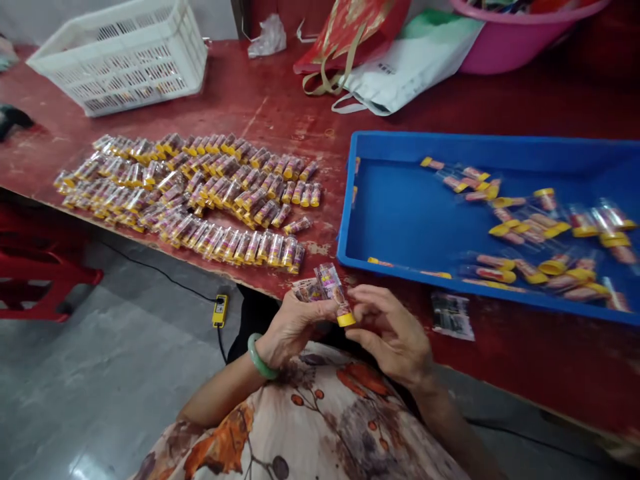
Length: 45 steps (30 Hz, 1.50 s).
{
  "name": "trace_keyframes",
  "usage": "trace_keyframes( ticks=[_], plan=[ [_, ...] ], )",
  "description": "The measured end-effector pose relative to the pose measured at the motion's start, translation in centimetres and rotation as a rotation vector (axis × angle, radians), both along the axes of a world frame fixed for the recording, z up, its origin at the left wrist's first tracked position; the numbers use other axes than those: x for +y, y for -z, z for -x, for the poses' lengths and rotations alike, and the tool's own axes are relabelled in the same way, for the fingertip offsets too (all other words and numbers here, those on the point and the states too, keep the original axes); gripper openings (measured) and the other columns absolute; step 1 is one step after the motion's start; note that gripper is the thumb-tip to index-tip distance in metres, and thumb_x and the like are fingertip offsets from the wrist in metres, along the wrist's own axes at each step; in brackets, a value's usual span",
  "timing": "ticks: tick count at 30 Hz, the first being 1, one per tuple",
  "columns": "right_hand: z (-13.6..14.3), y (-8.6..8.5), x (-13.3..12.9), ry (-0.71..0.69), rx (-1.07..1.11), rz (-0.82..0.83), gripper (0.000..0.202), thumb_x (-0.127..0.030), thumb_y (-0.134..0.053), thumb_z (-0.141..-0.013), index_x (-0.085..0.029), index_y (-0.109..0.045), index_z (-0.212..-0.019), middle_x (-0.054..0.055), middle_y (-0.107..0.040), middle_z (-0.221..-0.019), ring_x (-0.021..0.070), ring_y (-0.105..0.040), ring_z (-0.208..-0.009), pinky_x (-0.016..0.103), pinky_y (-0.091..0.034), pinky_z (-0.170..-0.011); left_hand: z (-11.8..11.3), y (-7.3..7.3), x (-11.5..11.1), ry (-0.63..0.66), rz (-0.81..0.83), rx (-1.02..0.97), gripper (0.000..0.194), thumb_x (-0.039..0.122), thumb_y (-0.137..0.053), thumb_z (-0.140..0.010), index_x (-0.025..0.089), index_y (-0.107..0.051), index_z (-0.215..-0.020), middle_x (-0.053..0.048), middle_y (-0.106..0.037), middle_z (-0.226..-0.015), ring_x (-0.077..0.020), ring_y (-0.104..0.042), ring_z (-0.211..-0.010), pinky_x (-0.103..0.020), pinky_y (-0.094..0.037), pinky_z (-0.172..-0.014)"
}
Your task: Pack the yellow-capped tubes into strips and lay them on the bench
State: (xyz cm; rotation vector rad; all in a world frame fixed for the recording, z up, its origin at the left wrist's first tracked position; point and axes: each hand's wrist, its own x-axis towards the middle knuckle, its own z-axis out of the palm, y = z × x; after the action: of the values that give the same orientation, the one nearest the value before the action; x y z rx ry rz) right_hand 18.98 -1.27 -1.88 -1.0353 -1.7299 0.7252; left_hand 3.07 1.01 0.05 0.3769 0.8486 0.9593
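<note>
My left hand [293, 327], with a green bangle at the wrist, is closed around a small clear tube [331, 287] with a yellow cap and a printed wrapper showing inside. Clear printed packets [309, 289] stick out between the same fingers. Beside the cap is my right hand [393, 333], its thumb and fingers apart and curved; I cannot tell if their tips touch it. Rows of filled yellow-capped tubes [225, 180] lie on the red table to the left. To the right, a blue tray [400, 200] holds scattered clear tubes with yellow caps and pinkish contents [530, 227].
A flat dark printed packet [453, 315] lies by the tray's near edge. Behind stand a white slatted crate [135, 63], a red bag [355, 33], a white bag [405, 67] and a pink basin [510, 43]. A red stool [45, 273] and a yellow power strip [219, 311] are below.
</note>
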Motion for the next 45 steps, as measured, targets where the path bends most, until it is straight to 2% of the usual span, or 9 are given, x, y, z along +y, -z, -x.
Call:
trace_keyframes(
  ticks=[2,4,10,19,24,28,36,41,45],
  plan=[
    [-0.4,-0.2,-0.1,0.019,0.039,0.012,0.038,-0.013,-0.062,-0.083,-0.021,-0.055,-0.12,0.011,-0.059,-0.114,0.0126,-0.061,-0.071,0.03,-0.057,-0.064,0.1,-0.1,0.1,0.055,-0.018,-0.001,0.03,0.023,-0.086,-0.057,0.013,-0.072,-0.082,-0.002,-0.068,-0.075,-0.0123,-0.061,-0.065,-0.026,-0.049,-0.07],
    [-0.4,-0.2,-0.3,0.094,0.017,-0.069,0.035,-0.008,-0.06,-0.081,-0.021,-0.058,-0.114,0.01,-0.062,-0.108,0.0147,-0.063,-0.076,0.033,-0.056,-0.069,0.1,-0.1,0.1,0.095,-0.019,0.009,0.028,0.021,-0.086,-0.058,0.013,-0.071,-0.081,-0.002,-0.069,-0.076,-0.0126,-0.062,-0.067,-0.027,-0.049,-0.072],
    [0.8,0.3,-1.0,0.281,-0.053,-0.193,0.032,-0.007,-0.061,-0.076,-0.021,-0.062,-0.105,0.008,-0.067,-0.098,0.0186,-0.066,-0.08,0.032,-0.057,-0.065,-0.5,0.1,-0.4,0.154,0.011,0.074,0.03,0.019,-0.086,-0.057,0.012,-0.072,-0.082,-0.004,-0.07,-0.081,-0.0143,-0.063,-0.072,-0.028,-0.049,-0.075],
    [1.1,0.1,-1.0,0.327,-0.026,-0.202,0.028,-0.006,-0.061,-0.076,-0.022,-0.065,-0.099,0.007,-0.069,-0.092,0.0181,-0.068,-0.077,0.03,-0.057,-0.061,-0.6,-0.1,-0.2,0.138,0.023,0.088,0.031,0.018,-0.089,-0.051,0.012,-0.073,-0.077,-0.003,-0.07,-0.076,-0.0134,-0.062,-0.069,-0.028,-0.049,-0.074],
    [1.2,0.2,-0.8,0.329,-0.026,-0.192,0.028,-0.006,-0.062,-0.076,-0.022,-0.065,-0.099,0.006,-0.068,-0.092,0.0175,-0.067,-0.075,0.029,-0.056,-0.061,-0.3,-0.5,0.0,0.131,0.021,0.088,0.028,0.02,-0.085,-0.059,0.012,-0.073,-0.083,-0.005,-0.071,-0.079,-0.0144,-0.065,-0.069,-0.028,-0.052,-0.073],
    [0.9,0.6,-0.9,0.259,0.038,-0.101,0.031,-0.005,-0.065,-0.074,-0.021,-0.064,-0.102,0.006,-0.066,-0.097,0.0144,-0.063,-0.07,0.03,-0.055,-0.063,0.0,-0.6,0.2,0.126,0.016,0.073,0.02,0.023,-0.079,-0.069,0.011,-0.073,-0.084,-0.006,-0.072,-0.078,-0.0151,-0.066,-0.071,-0.028,-0.053,-0.072],
    [0.0,0.0,-1.2,0.151,0.468,0.315,0.014,-0.016,-0.064,-0.08,-0.018,-0.066,-0.094,0.006,-0.061,-0.096,0.0102,-0.057,-0.058,0.026,-0.05,-0.051,0.7,0.2,0.4,0.149,0.027,0.058,0.033,0.032,-0.083,-0.064,0.012,-0.072,-0.088,-0.007,-0.072,-0.08,-0.0185,-0.068,-0.068,-0.032,-0.056,-0.068],
    [-0.4,-0.4,-0.4,0.149,0.584,0.381,0.01,-0.016,-0.063,-0.08,-0.018,-0.068,-0.088,0.004,-0.062,-0.092,0.0099,-0.058,-0.054,0.026,-0.047,-0.048,0.7,0.0,0.4,0.192,0.013,0.053,0.037,0.038,-0.084,-0.062,0.012,-0.072,-0.086,-0.008,-0.072,-0.076,-0.019,-0.068,-0.064,-0.031,-0.055,-0.064],
    [-0.2,-0.5,-0.2,0.164,0.544,0.359,0.009,-0.017,-0.064,-0.081,-0.019,-0.068,-0.089,0.003,-0.063,-0.09,0.0093,-0.057,-0.054,0.024,-0.047,-0.047,0.5,0.2,0.3,0.165,0.01,0.041,0.033,0.035,-0.082,-0.065,0.012,-0.072,-0.086,-0.007,-0.072,-0.079,-0.018,-0.068,-0.068,-0.03,-0.056,-0.066]
  ],
)
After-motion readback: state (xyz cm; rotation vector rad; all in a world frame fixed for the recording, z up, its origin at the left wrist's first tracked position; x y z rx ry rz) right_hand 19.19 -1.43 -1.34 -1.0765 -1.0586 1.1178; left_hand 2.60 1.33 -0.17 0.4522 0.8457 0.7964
